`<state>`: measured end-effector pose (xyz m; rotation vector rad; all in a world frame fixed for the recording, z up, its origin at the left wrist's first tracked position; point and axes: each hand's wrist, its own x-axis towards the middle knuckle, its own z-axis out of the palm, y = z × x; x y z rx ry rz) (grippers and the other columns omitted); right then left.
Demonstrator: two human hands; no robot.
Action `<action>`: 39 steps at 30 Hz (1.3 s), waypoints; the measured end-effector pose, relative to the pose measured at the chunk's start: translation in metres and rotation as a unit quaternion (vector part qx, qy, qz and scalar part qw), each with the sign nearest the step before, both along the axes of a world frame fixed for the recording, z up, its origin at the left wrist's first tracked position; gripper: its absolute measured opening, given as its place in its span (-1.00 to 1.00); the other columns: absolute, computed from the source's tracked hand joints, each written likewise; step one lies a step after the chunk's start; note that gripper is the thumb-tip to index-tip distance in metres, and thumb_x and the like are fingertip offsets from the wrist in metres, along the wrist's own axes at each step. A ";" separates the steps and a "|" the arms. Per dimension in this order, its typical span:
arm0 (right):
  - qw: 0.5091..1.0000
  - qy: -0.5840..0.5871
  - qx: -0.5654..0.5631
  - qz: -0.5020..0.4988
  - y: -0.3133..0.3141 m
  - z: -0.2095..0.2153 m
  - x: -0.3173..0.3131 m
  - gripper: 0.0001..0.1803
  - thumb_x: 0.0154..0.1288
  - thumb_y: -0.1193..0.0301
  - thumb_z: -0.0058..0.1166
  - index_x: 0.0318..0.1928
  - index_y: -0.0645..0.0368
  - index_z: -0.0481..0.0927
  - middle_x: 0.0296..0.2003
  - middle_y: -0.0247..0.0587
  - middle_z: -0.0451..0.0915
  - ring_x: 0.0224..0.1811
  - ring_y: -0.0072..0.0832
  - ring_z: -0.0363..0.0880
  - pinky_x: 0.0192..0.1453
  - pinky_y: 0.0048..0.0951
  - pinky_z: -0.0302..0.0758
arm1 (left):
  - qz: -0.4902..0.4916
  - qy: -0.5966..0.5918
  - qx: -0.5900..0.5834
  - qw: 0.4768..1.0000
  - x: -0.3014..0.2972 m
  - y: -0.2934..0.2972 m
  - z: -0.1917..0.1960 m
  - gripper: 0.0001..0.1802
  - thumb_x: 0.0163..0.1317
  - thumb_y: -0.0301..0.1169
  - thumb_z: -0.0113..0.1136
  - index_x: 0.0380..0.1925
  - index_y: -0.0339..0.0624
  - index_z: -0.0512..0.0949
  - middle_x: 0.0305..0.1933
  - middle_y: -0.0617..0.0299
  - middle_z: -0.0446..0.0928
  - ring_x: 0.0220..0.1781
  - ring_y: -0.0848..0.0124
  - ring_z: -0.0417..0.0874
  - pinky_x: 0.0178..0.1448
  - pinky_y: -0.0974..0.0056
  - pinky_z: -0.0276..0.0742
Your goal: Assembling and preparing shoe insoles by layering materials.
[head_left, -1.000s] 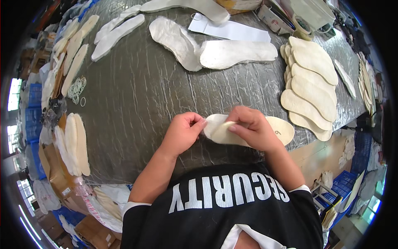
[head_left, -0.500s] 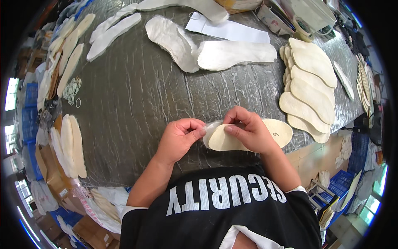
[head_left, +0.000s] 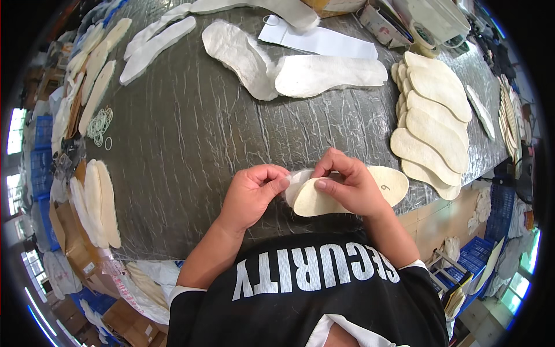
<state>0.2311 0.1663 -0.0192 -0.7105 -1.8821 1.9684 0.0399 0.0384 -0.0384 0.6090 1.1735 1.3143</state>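
Note:
Two insoles lie against each other near the table's front edge, between my hands. The upper one, a cream insole (head_left: 318, 202), carries a dark handwritten mark near its right end. Under its left end shows a white insole (head_left: 298, 181). My left hand (head_left: 248, 194) pinches the left edge of the white insole between thumb and forefinger. My right hand (head_left: 352, 185) is closed over the middle of the cream insole, its thumb on top. What its fingers grip on the underside is hidden.
Overlapping cream insoles (head_left: 436, 139) are piled at the right. Fluffy white insoles (head_left: 329, 77) and a white paper strip (head_left: 318, 43) lie at the back. Rubber bands (head_left: 100, 124) sit at the left, near more insoles (head_left: 98, 202). A white bucket (head_left: 436, 20) stands back right.
The cream insole's left end has tilted slightly toward me, leaving more of the white insole exposed. Both hands keep nearly the same place and grip.

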 end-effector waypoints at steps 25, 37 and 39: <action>0.990 -0.013 0.131 -0.046 -0.007 -0.007 -0.004 -0.84 0.12 0.48 0.31 -0.30 0.17 0.60 -0.40 -0.31 0.50 -0.28 -0.43 0.45 -0.18 -0.39 0.40 | 0.010 0.068 0.017 0.998 0.008 0.000 0.017 -0.90 0.29 -0.52 0.22 -0.34 -0.37 0.62 -0.19 0.21 0.62 -0.24 0.56 0.57 -0.12 0.43 0.50; 0.927 0.041 0.346 -0.141 -0.028 -0.015 -0.010 -0.47 -0.16 0.46 0.46 -0.15 0.15 0.45 -0.18 -0.07 0.47 -0.19 -0.11 0.47 -0.12 -0.22 0.47 | 0.051 0.211 0.069 0.974 0.007 -0.009 0.017 -0.95 0.27 -0.58 0.22 -0.35 -0.37 0.57 -0.15 0.16 0.59 -0.23 0.55 0.52 -0.15 0.46 0.45; 0.930 0.029 0.339 -0.135 -0.028 -0.017 -0.006 -0.43 -0.17 0.43 0.47 -0.12 0.15 0.43 -0.09 0.01 0.42 -0.15 -0.09 0.47 -0.09 -0.22 0.48 | 0.049 0.214 0.069 0.973 0.011 -0.009 0.019 -0.94 0.27 -0.57 0.22 -0.35 -0.37 0.56 -0.14 0.17 0.58 -0.24 0.56 0.50 -0.17 0.47 0.43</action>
